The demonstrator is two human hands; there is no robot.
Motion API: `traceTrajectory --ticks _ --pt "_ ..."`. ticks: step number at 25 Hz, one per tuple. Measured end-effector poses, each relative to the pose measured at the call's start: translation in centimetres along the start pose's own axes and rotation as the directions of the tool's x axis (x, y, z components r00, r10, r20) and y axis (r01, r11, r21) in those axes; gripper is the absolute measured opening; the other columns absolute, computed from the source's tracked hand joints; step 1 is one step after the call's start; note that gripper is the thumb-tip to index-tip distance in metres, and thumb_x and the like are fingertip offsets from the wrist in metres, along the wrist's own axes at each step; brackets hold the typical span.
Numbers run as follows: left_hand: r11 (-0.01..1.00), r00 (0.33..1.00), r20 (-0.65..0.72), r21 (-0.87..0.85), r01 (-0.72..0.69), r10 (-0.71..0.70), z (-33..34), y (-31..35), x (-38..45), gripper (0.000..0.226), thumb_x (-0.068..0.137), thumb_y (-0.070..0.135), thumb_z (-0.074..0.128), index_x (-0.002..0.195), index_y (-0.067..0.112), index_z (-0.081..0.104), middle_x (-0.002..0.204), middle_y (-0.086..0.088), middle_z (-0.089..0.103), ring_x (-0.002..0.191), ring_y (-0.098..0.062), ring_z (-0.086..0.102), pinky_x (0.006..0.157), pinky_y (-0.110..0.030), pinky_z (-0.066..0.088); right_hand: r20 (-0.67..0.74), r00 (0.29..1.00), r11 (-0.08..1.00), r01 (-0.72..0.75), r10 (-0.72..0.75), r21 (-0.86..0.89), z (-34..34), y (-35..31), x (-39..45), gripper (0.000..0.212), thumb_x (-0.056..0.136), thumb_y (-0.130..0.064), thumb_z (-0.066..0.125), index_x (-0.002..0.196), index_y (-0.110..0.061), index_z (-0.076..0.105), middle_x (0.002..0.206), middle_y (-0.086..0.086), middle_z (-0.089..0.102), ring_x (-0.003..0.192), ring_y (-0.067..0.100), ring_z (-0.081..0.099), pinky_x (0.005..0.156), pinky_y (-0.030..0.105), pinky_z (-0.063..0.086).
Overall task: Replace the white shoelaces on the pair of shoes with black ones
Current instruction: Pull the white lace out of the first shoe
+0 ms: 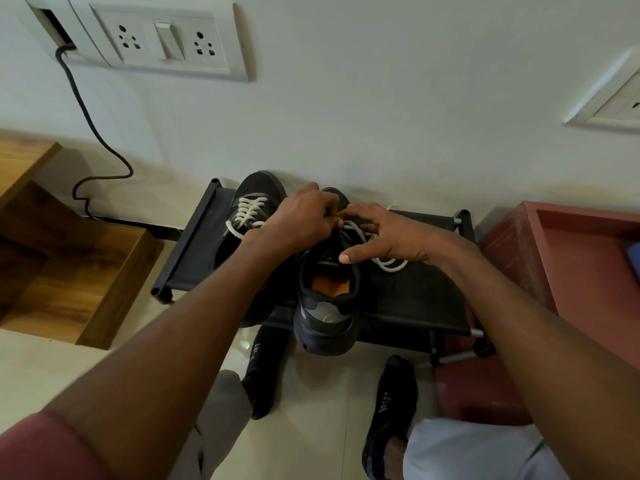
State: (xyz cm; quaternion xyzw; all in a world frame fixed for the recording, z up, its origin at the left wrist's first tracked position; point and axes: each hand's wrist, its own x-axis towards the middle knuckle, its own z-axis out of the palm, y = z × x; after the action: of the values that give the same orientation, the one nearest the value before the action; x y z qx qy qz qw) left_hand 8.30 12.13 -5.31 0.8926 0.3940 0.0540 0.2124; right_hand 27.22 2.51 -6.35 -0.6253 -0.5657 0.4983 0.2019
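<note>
Working on: I am watching both hands meeting over the near shoe (327,296), which is sitting heel toward me on the black rack (415,296).
Left hand (304,216): I am seeing its fingers curling in and pinching the white lace (360,233) at the top of that shoe.
Right hand (384,237): it is lying half open over the shoe's tongue, fingertips meeting the left hand's at the lace, thumb resting on the collar; whether it is actually gripping the lace I cannot tell.
Lace ends: they are trailing loose onto the rack just beside the right wrist.
Far shoe (249,216): it is lying on the rack to the left, white lacing (250,211) still threaded.
</note>
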Motion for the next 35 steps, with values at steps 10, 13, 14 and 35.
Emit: traceTrajectory --ticks 10,13,14,35 --pt "0.21 0.9 0.13 -0.949 0.234 -0.416 -2.5 0.4 -0.5 0.044 0.112 0.039 0.043 0.084 0.009 0.059 0.086 -0.015 0.068 0.094 -0.034 0.071 0.084 -0.047 0.061 0.055 0.997 0.998 -0.05 0.052 -0.028 -0.6 0.9 0.6 0.084 0.065 -0.049 0.096 0.136 -0.056 0.05 0.154 -0.014 0.034 0.146 0.02 0.037 0.119 0.05 0.04" --pt "0.562 0.964 -0.025 -0.816 0.133 -0.265 -2.6 0.7 -0.7 0.053 0.113 0.042 0.037 0.08 0.008 0.062 0.079 -0.017 0.072 0.08 -0.031 0.07 0.077 -0.04 0.057 0.06 0.997 0.999 -0.045 0.047 -0.029 -0.6 1.1 0.6 0.087 0.066 -0.05 0.095 0.14 -0.054 0.049 0.157 -0.014 0.034 0.149 0.021 0.033 0.121 0.052 0.037" --pt "0.706 0.974 -0.063 -0.699 0.114 -0.219 -2.2 0.4 -0.5 0.051 0.111 0.046 0.04 0.083 0.009 0.061 0.077 -0.016 0.07 0.074 -0.028 0.067 0.074 -0.039 0.053 0.058 0.997 0.998 -0.049 0.051 -0.039 -0.6 1.0 0.6 0.087 0.069 -0.048 0.094 0.143 -0.052 0.048 0.158 -0.013 0.033 0.149 0.02 0.033 0.121 0.051 0.037" --pt "0.229 0.932 -0.033 -0.972 0.054 -0.361 -2.2 1.3 0.1 0.028 0.11 0.031 0.051 0.1 0.005 0.054 0.083 -0.007 0.07 0.08 -0.023 0.077 0.057 -0.028 0.052 0.0 0.996 0.992 -0.086 0.086 -0.096 0.1 0.5 0.8 0.097 0.051 -0.067 0.095 0.135 -0.056 0.048 0.157 -0.016 0.028 0.146 0.02 0.034 0.12 0.05 0.038"
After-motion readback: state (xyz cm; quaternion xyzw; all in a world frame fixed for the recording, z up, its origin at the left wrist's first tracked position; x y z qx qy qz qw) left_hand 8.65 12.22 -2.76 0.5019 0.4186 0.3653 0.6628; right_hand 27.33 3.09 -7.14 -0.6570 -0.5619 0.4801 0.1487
